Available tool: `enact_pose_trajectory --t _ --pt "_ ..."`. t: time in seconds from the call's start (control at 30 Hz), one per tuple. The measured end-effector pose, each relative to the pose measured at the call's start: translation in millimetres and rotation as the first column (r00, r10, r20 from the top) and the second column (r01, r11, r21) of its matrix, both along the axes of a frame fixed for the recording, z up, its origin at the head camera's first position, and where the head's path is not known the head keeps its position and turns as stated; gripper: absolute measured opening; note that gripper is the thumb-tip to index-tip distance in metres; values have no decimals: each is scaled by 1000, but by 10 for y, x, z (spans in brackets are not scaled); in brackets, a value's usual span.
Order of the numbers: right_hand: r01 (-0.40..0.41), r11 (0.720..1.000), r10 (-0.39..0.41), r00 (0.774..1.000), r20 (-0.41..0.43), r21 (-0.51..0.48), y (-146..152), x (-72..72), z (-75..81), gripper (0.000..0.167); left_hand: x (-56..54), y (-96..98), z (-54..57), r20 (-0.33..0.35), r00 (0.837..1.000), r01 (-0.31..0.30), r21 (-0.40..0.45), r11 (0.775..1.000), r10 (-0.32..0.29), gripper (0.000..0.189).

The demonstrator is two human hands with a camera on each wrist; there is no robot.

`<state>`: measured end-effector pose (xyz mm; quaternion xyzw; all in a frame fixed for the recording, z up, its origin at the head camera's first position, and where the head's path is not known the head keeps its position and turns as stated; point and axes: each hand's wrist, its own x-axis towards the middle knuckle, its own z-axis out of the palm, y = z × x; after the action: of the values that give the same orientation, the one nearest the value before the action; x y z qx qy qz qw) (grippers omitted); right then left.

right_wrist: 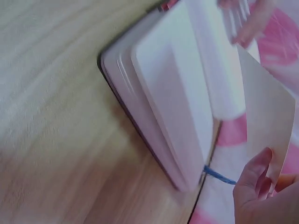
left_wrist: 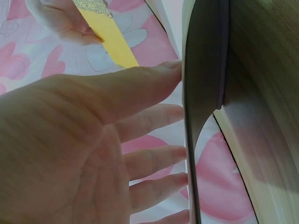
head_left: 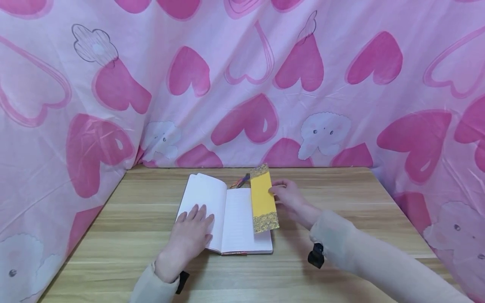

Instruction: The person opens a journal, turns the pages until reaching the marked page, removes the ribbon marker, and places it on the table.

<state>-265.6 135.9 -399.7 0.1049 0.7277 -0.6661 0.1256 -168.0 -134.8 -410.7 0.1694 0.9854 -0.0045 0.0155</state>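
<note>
An open notebook (head_left: 236, 223) with blank left and faintly lined right pages lies on the wooden table. My left hand (head_left: 191, 233) rests on the left page, fingers spread and fairly straight; the left wrist view shows the fingertips against the page edge. Above the right page stands a yellow bookmark (head_left: 262, 195) with patterned gold bands at both ends. My right hand (head_left: 291, 200) pinches its right edge between thumb and fingers. Its pale plain back (right_wrist: 266, 107) faces the right wrist camera. A multicoloured tassel (head_left: 240, 181) shows at the notebook's top edge, partly behind the bookmark.
The wooden table (head_left: 147, 210) extends around the notebook on all sides. A pink curtain (head_left: 242, 113) with hearts and cartoon animals hangs behind the table and along both sides. Black straps (head_left: 316, 255) are worn at the wrists.
</note>
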Motion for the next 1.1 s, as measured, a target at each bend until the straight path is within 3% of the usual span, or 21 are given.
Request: enact_pose_trajectory --t 0.4,0.67,0.9,1.1 --pt "106 992 -109 994 -33 -64 588 -59 41 38 -3 2 -21 -31 999 19 3 1000 -19 47" --pt "138 989 -136 990 -38 48 817 123 -199 40 -10 -1 -19 -44 999 21 2 1000 -21 47" --pt "110 988 -108 994 -26 108 882 331 -439 39 1 -1 -11 -14 1000 18 7 1000 -18 48" --pt "125 968 -111 991 -76 217 866 392 -603 33 6 -16 -12 -36 999 25 9 1000 -24 47"
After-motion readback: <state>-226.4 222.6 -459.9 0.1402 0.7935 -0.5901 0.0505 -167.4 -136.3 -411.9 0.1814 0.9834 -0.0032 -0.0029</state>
